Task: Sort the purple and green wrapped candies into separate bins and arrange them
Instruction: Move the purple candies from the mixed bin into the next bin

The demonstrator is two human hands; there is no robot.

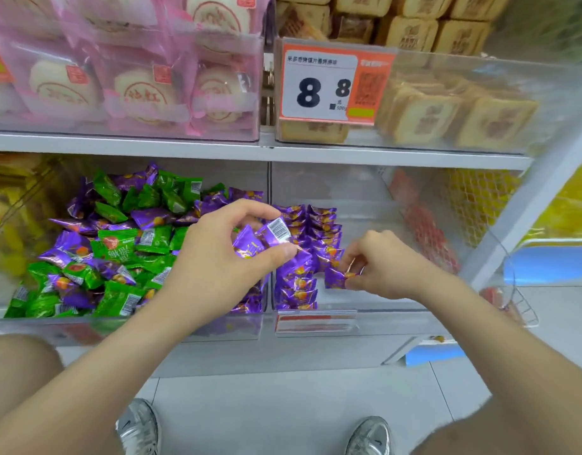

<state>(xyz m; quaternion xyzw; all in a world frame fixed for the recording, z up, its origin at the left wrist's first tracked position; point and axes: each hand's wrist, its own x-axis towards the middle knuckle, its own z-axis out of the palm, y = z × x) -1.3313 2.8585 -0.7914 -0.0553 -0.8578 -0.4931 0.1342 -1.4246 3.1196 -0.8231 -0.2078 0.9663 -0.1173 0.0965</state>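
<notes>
The mixed pile (pixel 118 244) lies in the left bin (pixel 118 326), left of our left hand (pixel 214 257), whose curled fingers (pixel 250 206) pinch a few purple candies (pixel 269 236). Our right hand (pixel 388 261) pinches one purple candy (pixel 335 278) beside the purple rows (pixel 315 231) in the right bin (pixel 365 192). We judge this the placing step, which next calls for lining it up.

The white upper shelf (pixel 184 147) is carrying two clear bins side by side: a pink-cake bin (pixel 53 124) and a pastry bin (pixel 480 70) with an orange price tag (pixel 319 80) on its front. The lower shelf (pixel 283 356) is carrying a left bin (pixel 151 326), holding green candies (pixel 118 300) mixed with purple ones, and just beside it a right bin (pixel 348 192), holding purple candies (pixel 296 284) in rows. Two grey shoes (pixel 140 425) are standing on the tiled floor (pixel 283 408).
</notes>
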